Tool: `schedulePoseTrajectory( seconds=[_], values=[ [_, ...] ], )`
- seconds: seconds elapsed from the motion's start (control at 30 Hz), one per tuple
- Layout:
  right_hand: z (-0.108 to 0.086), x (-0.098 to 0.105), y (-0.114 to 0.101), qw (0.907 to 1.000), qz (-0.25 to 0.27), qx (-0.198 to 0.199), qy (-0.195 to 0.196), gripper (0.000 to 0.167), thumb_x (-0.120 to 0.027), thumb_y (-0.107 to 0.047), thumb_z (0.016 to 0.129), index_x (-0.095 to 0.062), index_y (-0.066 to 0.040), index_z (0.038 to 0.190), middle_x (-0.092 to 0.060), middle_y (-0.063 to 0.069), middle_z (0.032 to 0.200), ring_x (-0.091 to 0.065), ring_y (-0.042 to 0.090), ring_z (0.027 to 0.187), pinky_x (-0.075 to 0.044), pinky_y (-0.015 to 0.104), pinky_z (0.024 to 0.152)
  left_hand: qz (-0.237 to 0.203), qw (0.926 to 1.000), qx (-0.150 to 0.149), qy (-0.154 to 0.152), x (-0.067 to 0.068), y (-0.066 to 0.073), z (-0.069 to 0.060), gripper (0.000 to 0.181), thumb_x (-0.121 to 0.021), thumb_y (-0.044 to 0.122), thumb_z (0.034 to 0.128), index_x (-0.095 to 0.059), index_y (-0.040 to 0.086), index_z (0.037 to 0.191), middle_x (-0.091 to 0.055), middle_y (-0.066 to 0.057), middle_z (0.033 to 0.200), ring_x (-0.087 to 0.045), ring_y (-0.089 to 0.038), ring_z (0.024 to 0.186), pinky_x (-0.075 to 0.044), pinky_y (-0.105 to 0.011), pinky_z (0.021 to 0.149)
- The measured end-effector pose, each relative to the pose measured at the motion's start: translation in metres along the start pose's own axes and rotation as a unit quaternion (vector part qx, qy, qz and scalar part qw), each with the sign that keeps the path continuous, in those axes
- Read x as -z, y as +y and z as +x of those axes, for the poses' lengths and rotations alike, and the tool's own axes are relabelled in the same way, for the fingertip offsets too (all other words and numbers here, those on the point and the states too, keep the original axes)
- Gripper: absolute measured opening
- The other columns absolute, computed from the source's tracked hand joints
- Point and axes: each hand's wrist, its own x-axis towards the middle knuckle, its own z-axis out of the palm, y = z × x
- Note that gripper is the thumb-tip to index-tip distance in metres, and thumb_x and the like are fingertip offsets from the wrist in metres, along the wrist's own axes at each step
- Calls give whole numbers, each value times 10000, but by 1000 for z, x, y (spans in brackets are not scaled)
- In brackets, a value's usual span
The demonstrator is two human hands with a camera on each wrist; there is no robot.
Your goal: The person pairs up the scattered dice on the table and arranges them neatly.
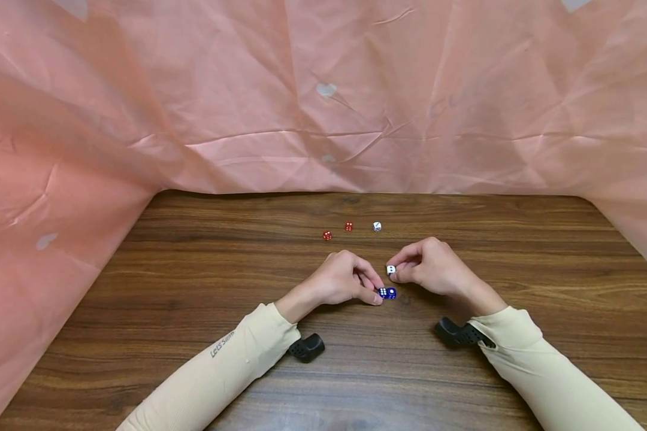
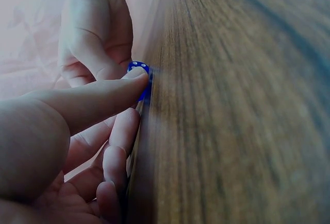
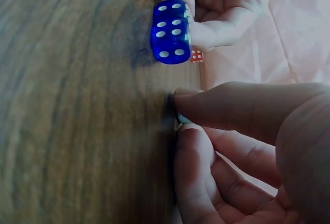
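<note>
Two translucent blue dice with white pips stand side by side, touching, on the wooden table. My left hand [image 1: 342, 278] pinches the left blue die [image 1: 383, 293] between thumb and forefinger; the other blue die [image 1: 392, 293] sits just beyond the fingertips. In the left wrist view the thumb covers much of a blue die [image 2: 135, 65]. A little farther back, my right hand [image 1: 437, 266] holds a white die [image 1: 390, 270] by thumb and fingertips. That die is almost wholly hidden by the fingers in the right wrist view, where the blue dice [image 3: 171, 31] show clearly.
Behind the hands lie two red dice, one to the left [image 1: 327, 236] and one nearer the middle [image 1: 348, 226], with another white die [image 1: 377, 226] to their right. A pink curtain [image 1: 323, 155] encloses the back and sides of the brown wooden table [image 1: 194, 269].
</note>
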Motion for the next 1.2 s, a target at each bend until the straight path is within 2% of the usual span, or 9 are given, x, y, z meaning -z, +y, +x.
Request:
schedulePoseTrajectory(
  seconds=[0.4,0.73,1.2],
  values=[
    [0,-3,2,9996,254,-58,51,254,-877,-269,861,-847,-149,1083,-836,9,949,-686,67,837,-522,266,728,31,10000,-33,-18,0,0,0,172,-965,241,767,-839,243,884,-764,124,760,-602,2,648,-428,-188,623],
    [1,-3,7,9995,298,-104,40,262,-894,-226,836,-847,-138,1078,-809,-28,887,-696,63,821,-532,235,717,-49,10000,-74,-32,-1,0,-1,178,-961,230,769,-841,222,900,-770,118,760,-600,11,639,-433,-183,621],
    [1,-3,7,9993,345,-103,18,284,-900,-251,835,-842,-136,1088,-798,-30,868,-695,84,808,-526,235,703,-66,9999,-66,-88,1,1,-1,193,-965,234,767,-845,224,919,-777,115,776,-605,8,646,-435,-182,629]
  ],
)
